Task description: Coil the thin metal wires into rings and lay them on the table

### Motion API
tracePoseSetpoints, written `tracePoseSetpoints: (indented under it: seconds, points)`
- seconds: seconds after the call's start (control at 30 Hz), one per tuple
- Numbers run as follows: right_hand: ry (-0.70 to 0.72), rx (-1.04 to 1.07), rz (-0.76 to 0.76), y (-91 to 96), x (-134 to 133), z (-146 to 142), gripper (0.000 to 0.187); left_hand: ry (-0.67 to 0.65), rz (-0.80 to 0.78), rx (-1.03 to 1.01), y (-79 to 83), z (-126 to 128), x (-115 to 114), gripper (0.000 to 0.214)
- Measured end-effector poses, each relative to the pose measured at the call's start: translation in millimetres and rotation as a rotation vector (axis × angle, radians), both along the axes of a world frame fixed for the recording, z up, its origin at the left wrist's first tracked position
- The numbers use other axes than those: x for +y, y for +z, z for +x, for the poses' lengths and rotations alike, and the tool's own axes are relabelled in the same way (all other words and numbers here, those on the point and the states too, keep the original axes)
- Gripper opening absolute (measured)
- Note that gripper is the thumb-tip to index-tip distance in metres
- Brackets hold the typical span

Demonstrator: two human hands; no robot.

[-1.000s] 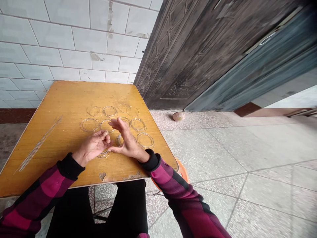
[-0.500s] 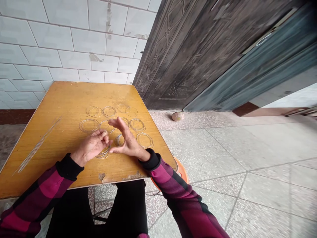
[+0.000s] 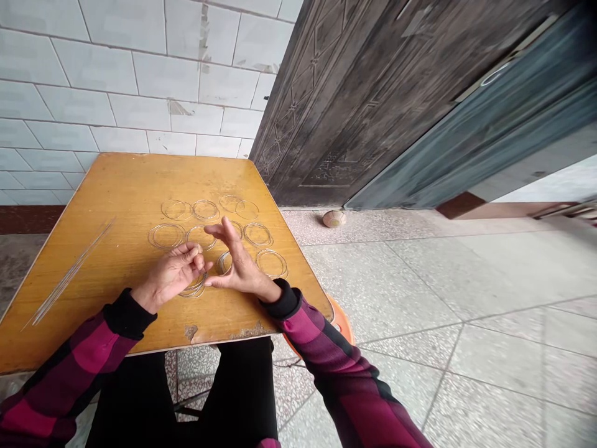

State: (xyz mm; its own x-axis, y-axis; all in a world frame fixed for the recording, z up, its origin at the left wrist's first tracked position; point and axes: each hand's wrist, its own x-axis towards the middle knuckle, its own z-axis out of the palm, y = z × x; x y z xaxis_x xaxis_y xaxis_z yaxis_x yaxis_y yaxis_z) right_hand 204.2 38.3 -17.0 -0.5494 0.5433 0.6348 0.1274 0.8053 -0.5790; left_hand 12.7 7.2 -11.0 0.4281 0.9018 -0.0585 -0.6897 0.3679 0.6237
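Observation:
Both hands meet over the near middle of a yellow wooden table (image 3: 140, 180). My left hand (image 3: 172, 275) is curled, fingers pinched on a thin wire ring (image 3: 194, 287) that hangs under it. My right hand (image 3: 237, 261) stands on edge beside it, fingers stretched upward and apart, thumb touching the left fingertips. Several wire rings (image 3: 166, 235) lie flat on the table just beyond the hands. One ring (image 3: 272, 264) lies to the right of my right wrist.
A bundle of straight thin wires (image 3: 69, 274) lies along the table's left side. The near table edge is chipped. A tiled wall stands behind, a dark carved door to the right. A small round object (image 3: 334, 218) lies on the floor by the door. Something orange (image 3: 342, 323) shows under the table's right corner.
The hands have stayed together in nearly the same pose. The view has shifted slightly; nothing on the table has moved.

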Motion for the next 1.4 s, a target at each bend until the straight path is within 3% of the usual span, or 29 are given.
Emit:
tracePoseSetpoints:
  seconds: [0.13,0.57,0.67,0.8,0.87,1.1,1.27,1.4]
  points:
    - [0.012,-0.034,0.056,2.5,1.8,1.0,0.140,0.041,0.048,0.117,2.8,-5.1,2.7,0.012]
    - [-0.040,-0.138,0.159,0.8,1.0,1.3,0.132,0.025,0.061,0.224,5.4,-9.8,3.4,0.020]
    - [-0.038,-0.185,0.202,6.8,0.7,4.1,0.116,0.071,0.087,0.302,9.8,-12.9,4.0,0.025]
    - [-0.161,-0.192,0.350,12.2,-1.7,5.3,0.060,0.080,0.150,0.446,14.7,-16.0,2.9,0.028]
    - [-0.213,-0.199,0.458,12.7,-3.4,4.5,0.044,0.037,0.183,0.485,15.0,-15.3,1.4,0.027]
    - [-0.215,-0.256,0.624,16.4,-8.1,3.7,0.021,-0.099,0.165,0.472,7.9,-10.4,-0.9,0.028]
    - [-0.149,-0.250,0.490,18.7,-6.7,3.1,0.011,-0.103,0.188,0.552,7.4,-10.7,-0.2,0.025]
    - [-0.162,-0.249,0.447,21.0,-6.9,3.1,0.011,-0.014,0.301,0.721,11.3,-10.8,0.7,0.022]
